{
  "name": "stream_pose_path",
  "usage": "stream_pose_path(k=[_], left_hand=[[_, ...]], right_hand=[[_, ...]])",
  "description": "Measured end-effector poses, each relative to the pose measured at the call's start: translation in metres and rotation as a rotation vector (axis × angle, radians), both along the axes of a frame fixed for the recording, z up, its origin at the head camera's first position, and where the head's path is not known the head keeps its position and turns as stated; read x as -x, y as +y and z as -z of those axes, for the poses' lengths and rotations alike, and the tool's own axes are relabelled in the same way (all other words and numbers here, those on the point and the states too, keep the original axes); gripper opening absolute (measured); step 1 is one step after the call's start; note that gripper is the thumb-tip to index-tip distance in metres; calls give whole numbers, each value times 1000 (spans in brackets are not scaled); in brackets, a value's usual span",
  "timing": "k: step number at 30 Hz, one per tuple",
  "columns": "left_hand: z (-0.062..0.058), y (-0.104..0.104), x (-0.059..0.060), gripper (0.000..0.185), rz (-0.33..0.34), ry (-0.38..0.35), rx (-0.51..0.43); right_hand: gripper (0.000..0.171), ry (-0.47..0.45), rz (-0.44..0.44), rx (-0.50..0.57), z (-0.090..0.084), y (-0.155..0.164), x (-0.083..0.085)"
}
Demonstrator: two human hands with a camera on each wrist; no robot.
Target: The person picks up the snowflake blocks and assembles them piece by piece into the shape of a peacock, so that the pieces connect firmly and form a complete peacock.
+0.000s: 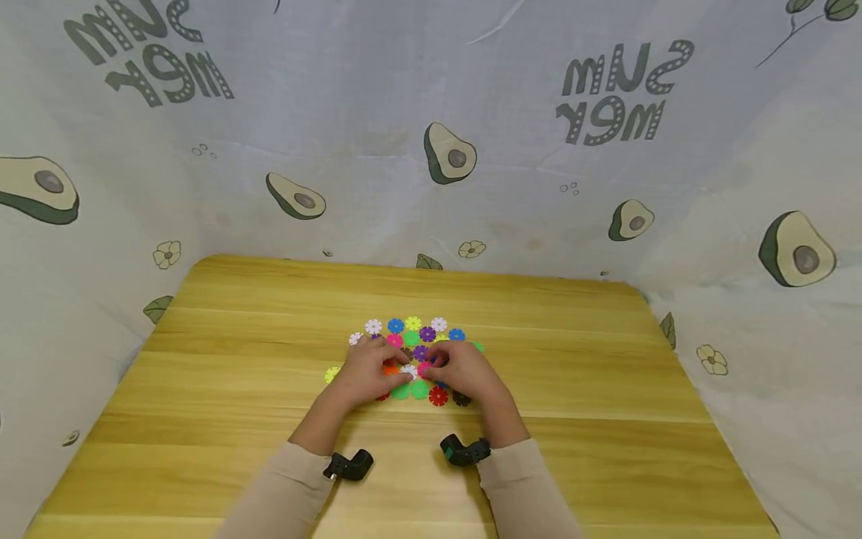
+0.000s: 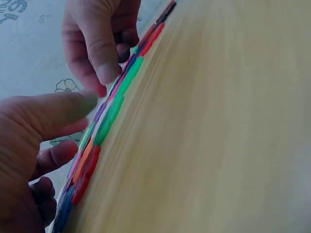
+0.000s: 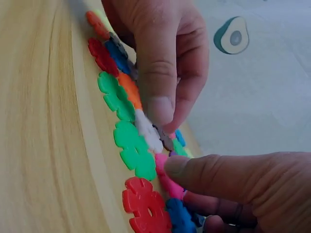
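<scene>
Plastic flower-shaped discs [image 1: 412, 338] lie flat under both hands [image 1: 367, 370] [image 1: 465, 372].

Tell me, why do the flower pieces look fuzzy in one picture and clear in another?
Left wrist view: the flower pieces are seen edge-on and smeared, the table streaky. Right wrist view: green piece and red piece sharp. Head view: evenly lit, pieces tiny, table edges curved.
</scene>
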State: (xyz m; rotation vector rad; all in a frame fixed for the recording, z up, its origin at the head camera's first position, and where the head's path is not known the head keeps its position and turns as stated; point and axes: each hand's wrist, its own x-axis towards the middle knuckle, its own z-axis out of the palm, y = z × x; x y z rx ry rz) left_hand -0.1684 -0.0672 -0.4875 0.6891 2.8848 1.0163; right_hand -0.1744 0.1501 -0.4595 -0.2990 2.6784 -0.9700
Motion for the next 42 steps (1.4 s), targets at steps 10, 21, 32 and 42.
stream_pose_path(k=[10, 21, 32, 42], left_hand=[[7, 3, -6, 29, -45, 32, 54], [12, 8, -6, 29, -107, 26, 31], [8, 11, -3, 27, -115, -21, -23], [2, 11, -1, 15, -189, -38, -334]], right_hand=[[19, -34, -4, -37, 1, -6, -2], [23, -2, 37, -44, 4, -6, -5], [15, 24, 36, 53, 2, -3, -1], [6, 54, 103, 187, 2, -1, 2]])
